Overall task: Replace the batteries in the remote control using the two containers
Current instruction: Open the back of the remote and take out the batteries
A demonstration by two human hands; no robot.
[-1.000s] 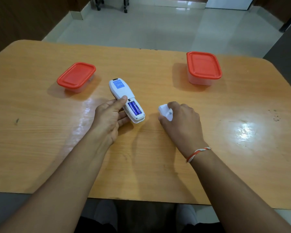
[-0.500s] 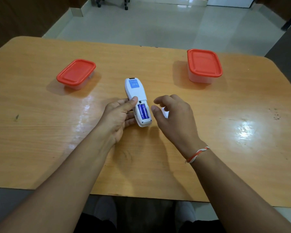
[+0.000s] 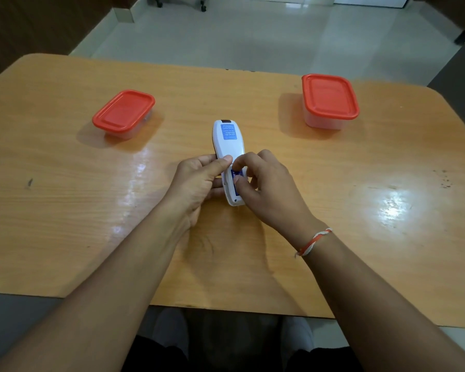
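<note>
A white remote lies face down at the middle of the table, its blue label up and its battery bay uncovered. My left hand grips the remote's left side, thumb on its back. My right hand reaches over the bay, its thumb and forefinger pinching the blue batteries that sit inside. The loose bay cover is hidden behind my right hand. Two clear containers with shut red lids stand further back, one at the left and one at the right.
The wooden table has rounded far corners, and its near edge runs just above my lap. Bright glare marks the tabletop at the right. Pale tiled floor lies beyond the far edge.
My right hand left the bay cover on the table and moved left onto the batteries. My left hand turned the remote until it points straight away from me.
</note>
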